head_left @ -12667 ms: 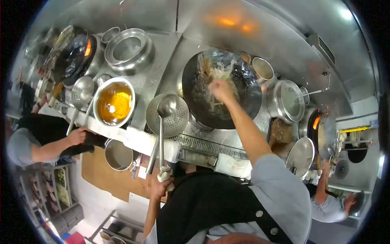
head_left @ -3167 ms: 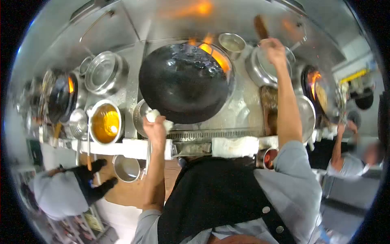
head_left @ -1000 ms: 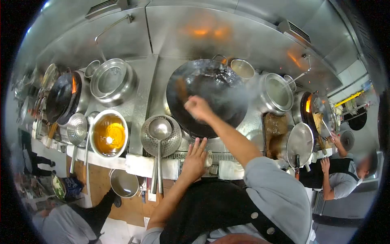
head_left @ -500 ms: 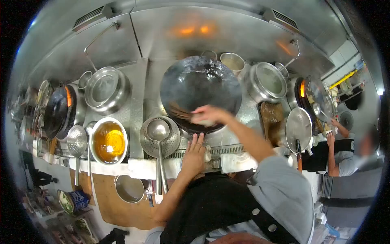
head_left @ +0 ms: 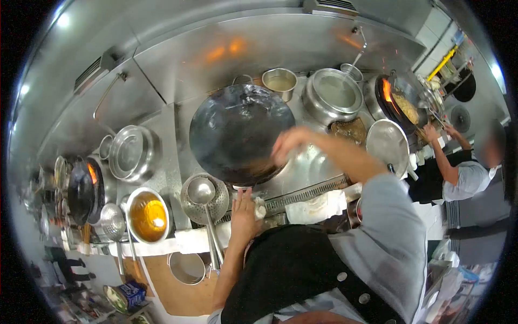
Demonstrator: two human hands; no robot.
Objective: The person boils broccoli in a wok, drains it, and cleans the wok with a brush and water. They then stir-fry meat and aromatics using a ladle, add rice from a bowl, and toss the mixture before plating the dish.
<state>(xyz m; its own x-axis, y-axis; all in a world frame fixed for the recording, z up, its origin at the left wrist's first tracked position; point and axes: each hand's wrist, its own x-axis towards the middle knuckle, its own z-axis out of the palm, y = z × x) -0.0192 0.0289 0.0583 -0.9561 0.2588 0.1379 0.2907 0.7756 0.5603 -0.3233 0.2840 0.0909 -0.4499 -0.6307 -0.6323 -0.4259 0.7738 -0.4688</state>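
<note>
The large dark wok (head_left: 237, 124) sits on the range in front of me, its surface wet and shiny at the far side. My right hand (head_left: 288, 144) is over its near right part, closed round a brush (head_left: 261, 165) whose bristles are smeared by motion against the metal. At the near rim is my left hand (head_left: 244, 216), fingers reaching up onto the wok's edge; a whitish cloth (head_left: 259, 208) shows beside its thumb side. Just left of that hand, a ladle (head_left: 201, 191) lies in a perforated strainer (head_left: 220, 208).
Left stand a bowl of orange oil (head_left: 139, 218), a skimmer (head_left: 113, 222) and a lidded pot (head_left: 124, 154). At right are a pot (head_left: 337, 89), a small pot (head_left: 279, 82) and a mesh strainer (head_left: 387, 143). A co-worker (head_left: 458, 167) works at a flaming wok (head_left: 404, 105).
My view has turned, so the range appears tilted. My right hand has moved the brush rightward along the wok's near side. The left hand stays at the rim.
</note>
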